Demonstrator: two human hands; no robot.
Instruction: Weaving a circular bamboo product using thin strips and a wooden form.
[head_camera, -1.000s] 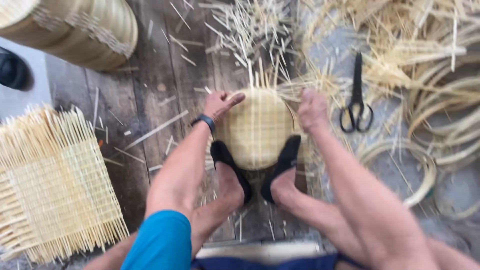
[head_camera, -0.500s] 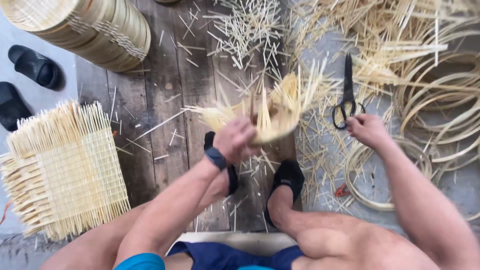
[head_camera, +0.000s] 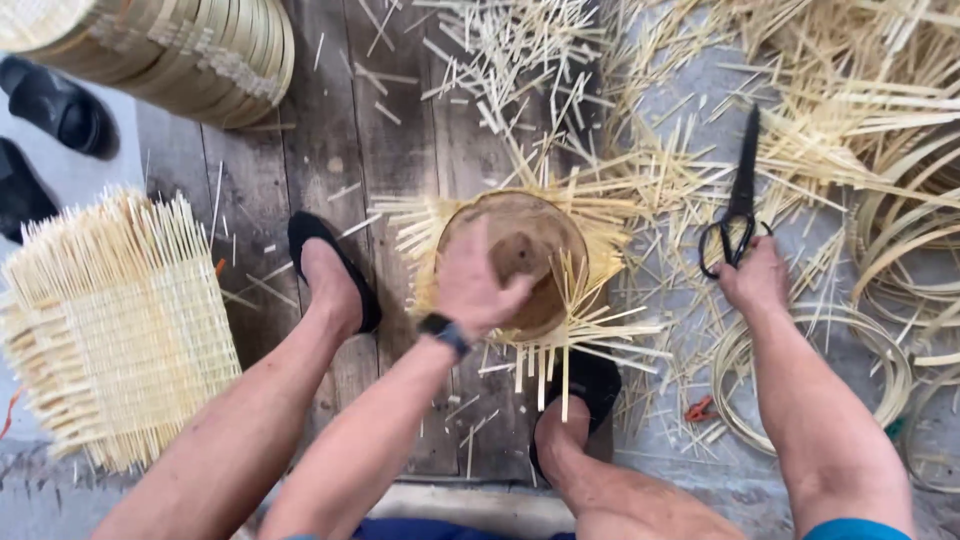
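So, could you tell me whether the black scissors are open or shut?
Shut: the black scissors lie with blades together in one point; right hand at the handles.

1. We see a floor of dark, weathered wooden planks (head_camera: 340, 150), lit by even daylight.
2. We note grey concrete floor (head_camera: 690, 90) beside them, toward the right edge.

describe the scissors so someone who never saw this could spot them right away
Start at the dark wooden floorboards, then look right to the grey floor strewn with pale bamboo strips. The black metal scissors lie there, handles touching the right hand: the only dark, metal thing among the straw-coloured strips.
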